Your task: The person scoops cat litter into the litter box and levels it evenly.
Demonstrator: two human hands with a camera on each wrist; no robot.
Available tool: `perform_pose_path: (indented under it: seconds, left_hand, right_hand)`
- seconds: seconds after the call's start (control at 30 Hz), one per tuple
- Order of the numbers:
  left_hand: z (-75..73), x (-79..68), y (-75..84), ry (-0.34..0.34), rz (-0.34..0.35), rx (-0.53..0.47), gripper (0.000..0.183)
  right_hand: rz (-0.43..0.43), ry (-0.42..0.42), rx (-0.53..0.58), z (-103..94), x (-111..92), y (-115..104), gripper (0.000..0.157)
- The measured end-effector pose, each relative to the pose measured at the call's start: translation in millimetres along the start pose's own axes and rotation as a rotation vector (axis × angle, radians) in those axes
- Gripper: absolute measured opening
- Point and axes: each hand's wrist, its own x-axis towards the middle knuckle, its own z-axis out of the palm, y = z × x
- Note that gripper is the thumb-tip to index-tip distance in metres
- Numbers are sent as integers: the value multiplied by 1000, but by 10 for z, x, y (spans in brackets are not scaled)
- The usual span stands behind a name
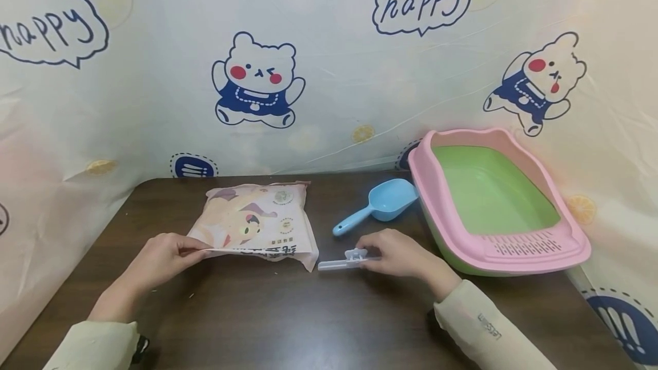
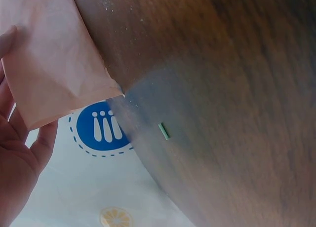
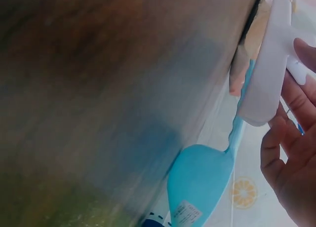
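White clip point(image 1: 343, 264) pinched in right hand point(image 1: 396, 253), bag point(image 1: 259, 218) pinched by corner in left hand point(image 1: 160, 260)

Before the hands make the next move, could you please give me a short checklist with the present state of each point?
1. Left hand pinches the bag at its near left corner: ok.
2. Right hand holds the white clip: ok.
3. White clip set on the bag: not ok; its end is beside the near right corner.
4. Bag sealed: cannot tell from these views.
5. Blue scoop clear of both hands: ok; it lies beside the pink-and-green tray.
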Motion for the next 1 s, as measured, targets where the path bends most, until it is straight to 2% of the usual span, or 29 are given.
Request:
perform_pose_path:
  seconds: [0.3, 0.73, 1.0]
  left_hand:
    - [-8, -6, -4, 12, 10, 11, 16]
    - [-15, -15, -11, -25, -15, -13, 19]
    - [-21, 5, -10, -16, 5, -13, 16]
  right_hand:
    - [46, -78, 26, 34, -9, 97, 29]
    - [30, -156, 113, 46, 40, 115, 25]
    - [68, -179, 128, 47, 107, 165, 36]
